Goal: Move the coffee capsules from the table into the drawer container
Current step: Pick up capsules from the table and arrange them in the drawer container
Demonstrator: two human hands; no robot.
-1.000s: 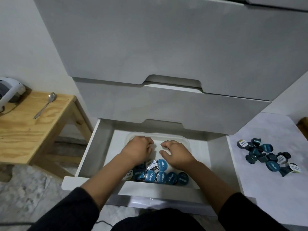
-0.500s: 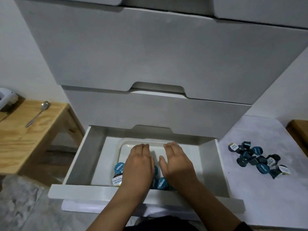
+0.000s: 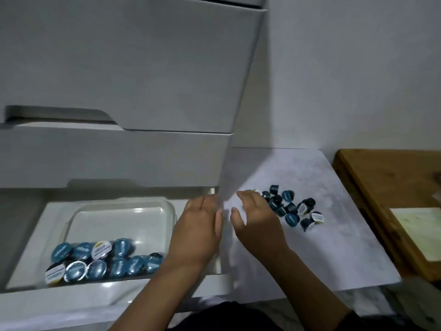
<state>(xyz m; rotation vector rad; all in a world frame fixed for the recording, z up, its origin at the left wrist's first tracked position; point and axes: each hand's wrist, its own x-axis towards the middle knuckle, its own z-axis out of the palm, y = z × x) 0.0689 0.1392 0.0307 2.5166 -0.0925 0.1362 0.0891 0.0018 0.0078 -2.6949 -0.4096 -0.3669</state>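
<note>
A heap of several dark blue coffee capsules (image 3: 292, 210) lies on the white table (image 3: 322, 247) at the right. More capsules (image 3: 102, 260) fill the near end of the clear plastic container (image 3: 124, 209) in the open bottom drawer (image 3: 28, 244). My right hand (image 3: 256, 218) hovers over the table with relaxed fingers, its tips at the left edge of the heap, holding nothing. Over the drawer's right side, my left hand (image 3: 199, 230) is flat, palm down and empty. The view is motion-blurred.
Shut white drawer fronts (image 3: 119, 80) rise above the open drawer. A wooden board or table (image 3: 391, 192) with a pale sheet on it stands right of the white table. The far half of the container holds nothing.
Both hands have left the container and moved right, the right one reaching the capsule heap on the table. The view has swung right; the wooden side table at the left is out of sight.
</note>
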